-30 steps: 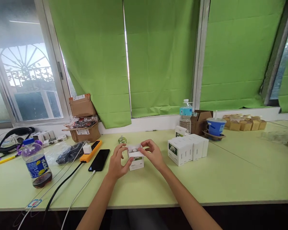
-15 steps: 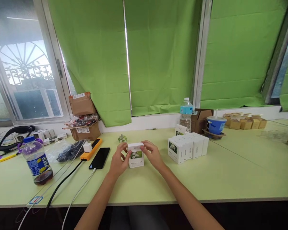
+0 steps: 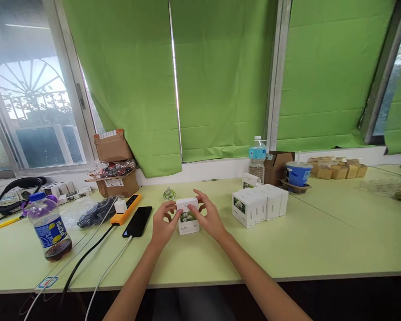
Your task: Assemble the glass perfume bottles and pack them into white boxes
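Note:
A small white cardboard box (image 3: 189, 228) with a white-flower picture stands upright on the table in front of me. My left hand (image 3: 164, 221) grips its left side, thumb on the front face and fingers curled round behind. With the thumb pressed on the upper front, my right hand (image 3: 210, 216) holds the right side near the top panel, its index finger raised above the top edge. A small green glass ornament (image 3: 169, 194) sits just behind the box. To the right, several matching white boxes (image 3: 259, 206) stand packed together in a row.
On the left are a black phone (image 3: 137, 221) on a charging cable, an orange power strip (image 3: 127, 209) and a Pepsi bottle (image 3: 51, 232). Behind the boxes stand a water bottle (image 3: 257, 160), a blue cup (image 3: 298, 174) and several small brown paper boxes (image 3: 337, 170).
My right thumb has moved left and a little down across the box's upper front, and the right index finger has lifted. The left hand keeps its grip.

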Tool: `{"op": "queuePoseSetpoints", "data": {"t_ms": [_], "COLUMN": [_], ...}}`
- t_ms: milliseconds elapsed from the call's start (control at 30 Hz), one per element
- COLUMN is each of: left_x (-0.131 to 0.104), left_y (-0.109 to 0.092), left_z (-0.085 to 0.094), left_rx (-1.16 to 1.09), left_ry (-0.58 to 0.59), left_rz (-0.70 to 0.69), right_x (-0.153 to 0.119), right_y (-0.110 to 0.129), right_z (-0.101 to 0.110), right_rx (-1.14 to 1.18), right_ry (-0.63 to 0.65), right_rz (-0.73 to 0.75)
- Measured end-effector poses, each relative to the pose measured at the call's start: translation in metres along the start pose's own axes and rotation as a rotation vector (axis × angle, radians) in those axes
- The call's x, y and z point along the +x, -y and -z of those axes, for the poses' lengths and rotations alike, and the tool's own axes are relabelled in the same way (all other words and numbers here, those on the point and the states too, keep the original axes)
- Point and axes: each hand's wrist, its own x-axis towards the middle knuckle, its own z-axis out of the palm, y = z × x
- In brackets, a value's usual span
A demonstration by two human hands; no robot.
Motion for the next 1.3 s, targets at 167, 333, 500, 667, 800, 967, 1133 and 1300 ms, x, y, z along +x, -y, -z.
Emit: {"op": "queuePoseSetpoints", "data": {"t_ms": [167,333,500,667,800,967,1133,1300], "left_x": [0.0027,-0.0008,-0.0044,-0.0041,-0.0036,-0.0029,-0.0030,-0.0039], "left_y": [0.0000,-0.0025,-0.0056,-0.0027,-0.0018,-0.0051,-0.0035,0.0001], "left_z": [-0.0026,-0.0029,-0.0014,-0.0008,-0.0018,-0.0019,-0.0004,0.0005], "left_rx": [-0.090,0.017,0.163,0.203,0.193,0.176,0.183,0.235], "left_ry": [0.049,0.137,0.197,0.210,0.211,0.241,0.222,0.185], "left_rz": [0.110,0.043,-0.103,-0.162,-0.164,-0.139,-0.164,-0.208], "right_x": [0.0015,0.0019,0.0019,0.0021,0.0014,0.0000,-0.0028,-0.0049], "right_y": [-0.0021,-0.0060,-0.0030,-0.0023,-0.0019,0.0005,-0.0008,0.0026], "right_z": [-0.0013,-0.0022,-0.0030,-0.0046,-0.0047,-0.0040,-0.0041,-0.0041], "right_rx": [-0.027,-0.023,0.034,0.039,0.045,0.030,-0.015,-0.078], "right_ry": [0.030,0.059,0.071,0.070,0.090,0.102,0.133,0.104], "right_rz": [-0.007,-0.068,-0.070,-0.079,-0.108,-0.110,-0.097,0.002]}}
